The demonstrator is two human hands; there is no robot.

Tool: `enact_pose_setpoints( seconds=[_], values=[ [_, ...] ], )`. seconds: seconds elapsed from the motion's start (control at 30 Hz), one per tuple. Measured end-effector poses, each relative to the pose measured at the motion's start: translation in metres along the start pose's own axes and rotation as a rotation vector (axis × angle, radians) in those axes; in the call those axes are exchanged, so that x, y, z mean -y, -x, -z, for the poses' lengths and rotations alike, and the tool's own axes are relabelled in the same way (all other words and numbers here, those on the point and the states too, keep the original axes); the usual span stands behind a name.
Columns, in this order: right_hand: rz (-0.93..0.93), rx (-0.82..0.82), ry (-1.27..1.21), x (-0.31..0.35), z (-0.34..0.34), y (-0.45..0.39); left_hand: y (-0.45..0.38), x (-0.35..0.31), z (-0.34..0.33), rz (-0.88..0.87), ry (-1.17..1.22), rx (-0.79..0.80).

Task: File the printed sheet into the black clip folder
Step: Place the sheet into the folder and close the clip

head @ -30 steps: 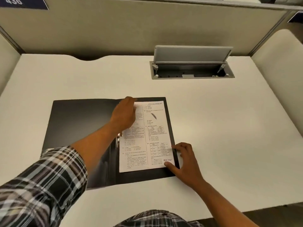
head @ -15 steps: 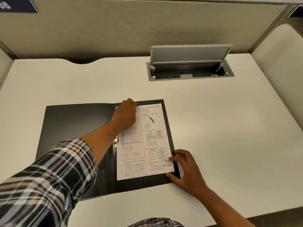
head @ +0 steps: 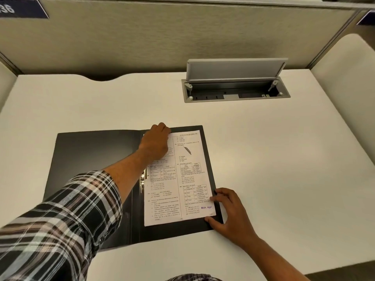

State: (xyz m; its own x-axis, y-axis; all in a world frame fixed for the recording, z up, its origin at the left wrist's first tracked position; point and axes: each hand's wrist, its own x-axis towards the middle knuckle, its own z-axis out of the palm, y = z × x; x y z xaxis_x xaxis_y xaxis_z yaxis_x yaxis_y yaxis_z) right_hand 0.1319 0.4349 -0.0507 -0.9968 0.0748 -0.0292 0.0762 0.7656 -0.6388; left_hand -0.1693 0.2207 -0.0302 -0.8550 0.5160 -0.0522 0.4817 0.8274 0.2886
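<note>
The black clip folder (head: 91, 159) lies open flat on the white desk (head: 274, 159). The printed sheet (head: 188, 179) rests on its right half, left edge next to the metal clip (head: 143, 177) by the spine. My left hand (head: 156, 142) reaches across the folder, fingers curled down on the sheet's top left corner and covering it. My right hand (head: 229, 211) is at the sheet's lower right corner, fingertips on the sheet's right edge and thumb on the folder below it. Whether the clip is over the paper is hidden by my left forearm.
An open cable box with a raised grey lid (head: 235, 82) is set into the desk at the back right. Beige partition walls (head: 182, 33) close off the back and both sides. The desk's front edge is just below the folder.
Both hands keep their places on the sheet. Only the camera view has shifted a little; the sheet and folder lie as before.
</note>
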Motion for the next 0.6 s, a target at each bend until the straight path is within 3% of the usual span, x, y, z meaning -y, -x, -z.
enact_pose_setpoints(
  seconds=[0.6],
  values=[
    [-0.017,-0.004,-0.001,0.0007,-0.0016,0.0005,-0.0006,-0.0034,0.0046,-0.003,-0.003,-0.019]
  ],
)
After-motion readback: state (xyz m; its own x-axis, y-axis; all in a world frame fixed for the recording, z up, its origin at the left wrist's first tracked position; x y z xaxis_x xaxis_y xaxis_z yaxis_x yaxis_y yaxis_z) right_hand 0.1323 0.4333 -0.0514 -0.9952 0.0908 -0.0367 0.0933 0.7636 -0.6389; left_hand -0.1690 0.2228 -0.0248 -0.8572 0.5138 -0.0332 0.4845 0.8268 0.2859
